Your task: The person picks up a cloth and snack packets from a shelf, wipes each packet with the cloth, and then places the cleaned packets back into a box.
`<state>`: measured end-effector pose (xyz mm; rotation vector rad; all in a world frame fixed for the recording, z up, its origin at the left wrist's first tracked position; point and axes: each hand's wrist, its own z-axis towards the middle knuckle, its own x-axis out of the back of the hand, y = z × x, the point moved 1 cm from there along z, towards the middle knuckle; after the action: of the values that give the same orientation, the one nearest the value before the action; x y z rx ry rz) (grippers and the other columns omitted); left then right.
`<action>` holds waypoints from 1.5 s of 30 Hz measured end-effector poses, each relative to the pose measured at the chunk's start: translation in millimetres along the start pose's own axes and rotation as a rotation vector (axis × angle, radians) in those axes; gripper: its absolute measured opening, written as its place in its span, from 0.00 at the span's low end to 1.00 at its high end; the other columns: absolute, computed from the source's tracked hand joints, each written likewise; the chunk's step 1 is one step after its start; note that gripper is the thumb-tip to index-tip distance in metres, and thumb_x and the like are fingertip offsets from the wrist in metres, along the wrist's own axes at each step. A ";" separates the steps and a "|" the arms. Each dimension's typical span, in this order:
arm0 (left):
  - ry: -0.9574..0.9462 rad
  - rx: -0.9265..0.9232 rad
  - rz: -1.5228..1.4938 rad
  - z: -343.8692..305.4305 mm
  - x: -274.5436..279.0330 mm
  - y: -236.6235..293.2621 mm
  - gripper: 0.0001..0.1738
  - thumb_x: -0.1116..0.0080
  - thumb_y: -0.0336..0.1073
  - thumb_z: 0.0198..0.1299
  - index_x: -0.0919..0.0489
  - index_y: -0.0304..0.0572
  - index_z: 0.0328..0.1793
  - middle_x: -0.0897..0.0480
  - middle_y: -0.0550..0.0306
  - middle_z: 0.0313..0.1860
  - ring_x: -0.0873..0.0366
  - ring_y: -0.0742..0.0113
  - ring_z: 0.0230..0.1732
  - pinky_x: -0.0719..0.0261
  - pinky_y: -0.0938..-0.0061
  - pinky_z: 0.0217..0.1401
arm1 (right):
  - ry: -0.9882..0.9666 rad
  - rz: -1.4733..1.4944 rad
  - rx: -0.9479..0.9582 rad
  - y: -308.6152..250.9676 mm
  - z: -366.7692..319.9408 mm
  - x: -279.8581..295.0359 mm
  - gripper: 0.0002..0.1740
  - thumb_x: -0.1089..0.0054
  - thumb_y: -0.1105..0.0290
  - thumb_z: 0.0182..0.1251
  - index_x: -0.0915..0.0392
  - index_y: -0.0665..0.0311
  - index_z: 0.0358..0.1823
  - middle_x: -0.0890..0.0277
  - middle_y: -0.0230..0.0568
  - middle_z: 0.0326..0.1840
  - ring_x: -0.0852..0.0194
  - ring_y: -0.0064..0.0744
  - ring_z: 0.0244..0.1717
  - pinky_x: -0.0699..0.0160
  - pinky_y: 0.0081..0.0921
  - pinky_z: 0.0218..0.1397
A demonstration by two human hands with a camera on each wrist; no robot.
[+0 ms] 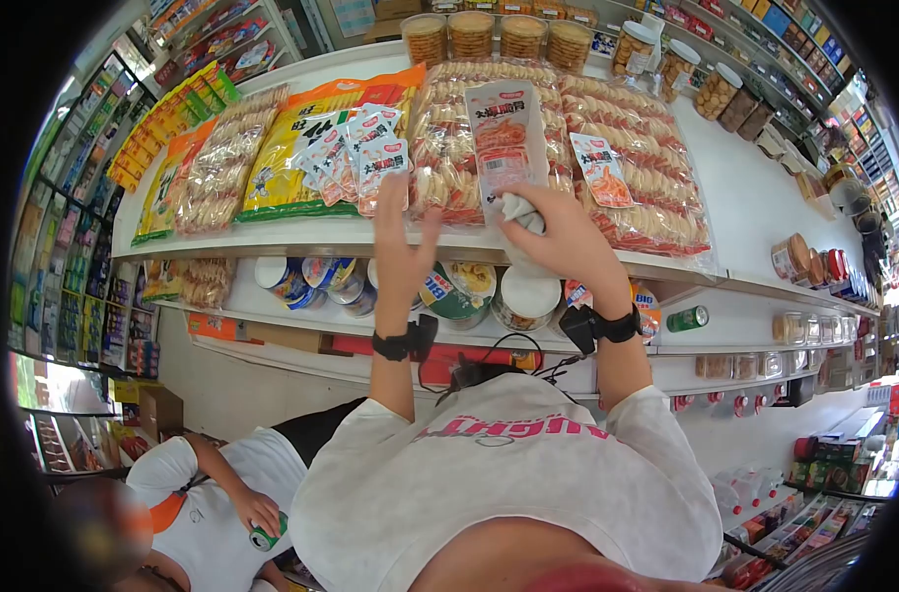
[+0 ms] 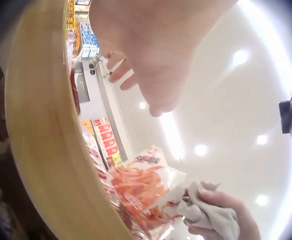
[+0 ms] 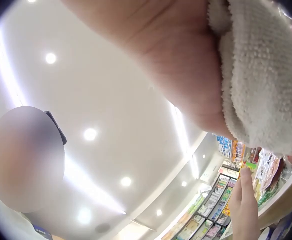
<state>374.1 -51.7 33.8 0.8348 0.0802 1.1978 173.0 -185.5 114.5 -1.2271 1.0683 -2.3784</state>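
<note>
My right hand (image 1: 558,237) grips a crumpled white cloth (image 1: 521,215) at the lower end of an open box (image 1: 508,138) with a red snack picture, which lies on packed snack bags. In the left wrist view the cloth (image 2: 211,212) touches the snack packaging (image 2: 141,187). My left hand (image 1: 403,247), slightly blurred, is held over the shelf edge with its fingers extended and nothing in it. Several small snack packets (image 1: 365,158) lie on a yellow bag (image 1: 291,148) beyond it. Another packet (image 1: 602,170) rests on the bags at the right.
Round tubs (image 1: 471,39) and lidded jars (image 1: 718,91) line the back. Instant noodle bowls (image 1: 459,291) and a green can (image 1: 688,319) stand on the shelf below. Another person (image 1: 222,493) is at the lower left, holding a green can (image 1: 269,533).
</note>
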 end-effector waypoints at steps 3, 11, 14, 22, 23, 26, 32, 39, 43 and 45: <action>-0.118 -0.092 -0.109 2.0 -12.8 39.1 0.33 0.33 0.33 0.68 0.27 0.36 0.78 0.30 0.39 0.79 0.31 0.45 0.79 0.37 0.55 0.81 | 0.191 0.060 -0.012 -9.9 1.9 7.9 0.25 0.32 0.68 0.62 0.19 0.64 0.62 0.15 0.54 0.56 0.15 0.56 0.55 0.18 0.40 0.59; -0.235 -0.009 -0.250 -9.8 -43.2 36.1 0.27 0.29 0.32 0.64 0.19 0.42 0.70 0.30 0.39 0.79 0.28 0.43 0.77 0.28 0.56 0.76 | 0.356 -0.301 0.201 -6.8 31.1 17.3 0.31 0.32 0.70 0.59 0.22 0.63 0.67 0.30 0.43 0.80 0.19 0.53 0.65 0.15 0.40 0.60; -0.182 -0.055 -0.219 -12.9 -40.8 37.0 0.23 0.28 0.31 0.63 0.18 0.39 0.64 0.29 0.40 0.79 0.27 0.42 0.76 0.27 0.56 0.76 | 0.275 -0.348 0.157 -7.2 37.6 12.0 0.32 0.31 0.69 0.59 0.22 0.63 0.67 0.32 0.41 0.82 0.19 0.52 0.66 0.14 0.39 0.59; -0.105 -0.062 -0.222 -22.1 -39.5 35.4 0.18 0.28 0.31 0.61 0.17 0.36 0.56 0.27 0.39 0.78 0.26 0.39 0.74 0.26 0.55 0.75 | 0.270 -0.426 0.237 -13.5 44.0 1.7 0.32 0.32 0.68 0.58 0.21 0.63 0.67 0.35 0.42 0.83 0.18 0.51 0.65 0.14 0.39 0.58; -0.119 -0.066 -0.217 -22.7 -38.4 35.5 0.18 0.28 0.31 0.62 0.17 0.37 0.57 0.28 0.39 0.78 0.27 0.40 0.75 0.26 0.55 0.75 | 0.267 -0.422 0.242 -17.9 42.3 0.8 0.31 0.32 0.69 0.58 0.21 0.64 0.67 0.35 0.42 0.83 0.17 0.51 0.65 0.14 0.39 0.58; -0.143 -0.078 -0.209 -23.1 -35.7 34.7 0.19 0.29 0.30 0.63 0.19 0.38 0.59 0.28 0.40 0.79 0.27 0.41 0.76 0.27 0.56 0.75 | 0.260 -0.413 0.268 -24.5 42.8 0.7 0.31 0.33 0.69 0.59 0.21 0.66 0.66 0.36 0.43 0.84 0.17 0.51 0.64 0.14 0.39 0.58; -0.158 -0.090 -0.198 -24.7 -39.0 34.9 0.26 0.32 0.31 0.65 0.22 0.39 0.69 0.30 0.37 0.79 0.28 0.38 0.75 0.28 0.53 0.76 | 0.219 -0.420 0.096 -19.8 32.5 -2.0 0.30 0.33 0.68 0.61 0.23 0.71 0.65 0.30 0.45 0.77 0.17 0.53 0.61 0.15 0.40 0.58; -0.227 -0.044 -0.315 -21.4 -39.8 46.8 0.41 0.42 0.35 0.74 0.46 0.35 0.88 0.35 0.35 0.82 0.36 0.32 0.80 0.36 0.52 0.81 | 0.412 -0.411 0.155 -23.5 18.9 7.3 0.28 0.35 0.70 0.66 0.24 0.73 0.66 0.26 0.47 0.70 0.21 0.53 0.65 0.20 0.39 0.65; -0.378 -0.030 -0.158 -22.0 -47.2 43.2 0.40 0.41 0.38 0.75 0.44 0.33 0.86 0.35 0.33 0.82 0.41 0.29 0.82 0.38 0.51 0.82 | 0.631 -0.370 0.283 -34.9 4.0 20.7 0.27 0.34 0.73 0.66 0.24 0.73 0.66 0.25 0.50 0.69 0.22 0.54 0.65 0.21 0.38 0.65; -0.408 -0.082 -0.019 -28.3 -62.1 42.6 0.41 0.40 0.41 0.74 0.44 0.31 0.86 0.36 0.32 0.82 0.43 0.29 0.83 0.39 0.52 0.83 | 0.576 -0.327 0.301 -38.7 -3.9 23.9 0.26 0.33 0.73 0.66 0.24 0.73 0.65 0.24 0.50 0.67 0.21 0.54 0.63 0.21 0.39 0.65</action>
<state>302.5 -84.3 17.2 0.9876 -0.2909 0.9863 159.2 -169.1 154.8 -0.6614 0.6233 -3.1142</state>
